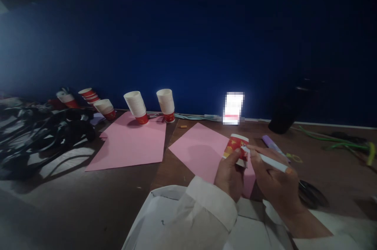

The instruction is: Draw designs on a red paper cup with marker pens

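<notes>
My left hand (231, 175) is wrapped around a red paper cup (235, 144) with gold and white print, the thumb lying across its side. The cup is held above a pink sheet (203, 151). In my right hand (275, 177) is a white marker (273, 162) with an orange end, gripped like a pen. Its front end points at the cup's printed side; whether the tip touches is hard to tell. A purple marker or tube (272, 144) lies on the table just beyond my right hand.
Two stacks of paper cups, one on the left (136, 104) and one nearer the middle (166, 104), stand near the wall. A second pink sheet (132, 146) lies left. Black cables (61, 136) are piled at far left. A lit screen (233, 106) leans at the back; a dark bottle (284, 112) stands right.
</notes>
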The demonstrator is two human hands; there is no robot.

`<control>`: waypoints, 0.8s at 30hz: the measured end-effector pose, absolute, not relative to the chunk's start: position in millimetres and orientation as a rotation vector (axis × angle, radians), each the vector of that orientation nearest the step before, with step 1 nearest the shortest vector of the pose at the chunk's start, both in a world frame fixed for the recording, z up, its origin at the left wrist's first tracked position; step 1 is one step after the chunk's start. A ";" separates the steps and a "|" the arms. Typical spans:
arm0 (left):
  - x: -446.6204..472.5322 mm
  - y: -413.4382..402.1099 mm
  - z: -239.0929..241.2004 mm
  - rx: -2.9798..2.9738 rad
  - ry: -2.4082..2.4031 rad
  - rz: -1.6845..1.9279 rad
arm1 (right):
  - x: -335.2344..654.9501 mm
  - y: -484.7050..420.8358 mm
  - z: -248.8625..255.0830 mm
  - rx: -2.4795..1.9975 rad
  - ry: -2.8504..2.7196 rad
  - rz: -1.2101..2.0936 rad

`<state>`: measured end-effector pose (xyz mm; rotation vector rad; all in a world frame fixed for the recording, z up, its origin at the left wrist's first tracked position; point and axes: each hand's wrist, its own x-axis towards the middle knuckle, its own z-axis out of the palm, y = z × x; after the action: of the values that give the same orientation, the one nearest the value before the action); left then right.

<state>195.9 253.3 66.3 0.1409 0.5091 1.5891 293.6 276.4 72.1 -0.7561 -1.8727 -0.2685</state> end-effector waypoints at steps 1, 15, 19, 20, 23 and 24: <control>195.7 253.2 66.1 0.144 0.510 1.589 | 293.4 276.3 71.9 -0.763 -1.875 -0.257; 194.6 253.5 68.3 0.165 0.500 1.606 | 298.7 277.6 66.2 -0.827 -1.948 -0.249; 194.5 253.5 68.7 0.142 0.539 1.592 | 296.7 277.1 66.3 -0.815 -1.918 -0.258; 194.5 253.5 68.6 0.139 0.535 1.592 | 295.7 276.7 66.9 -0.797 -1.904 -0.256; 194.3 253.7 67.6 0.130 0.493 1.596 | 293.9 275.9 69.1 -0.773 -1.840 -0.179; 194.1 253.8 67.4 0.123 0.481 1.592 | 294.1 276.0 69.6 -0.784 -1.808 -0.152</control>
<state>194.1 253.8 67.4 0.1231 0.4811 1.5922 294.1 276.0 69.6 -0.7842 -1.8078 -0.1516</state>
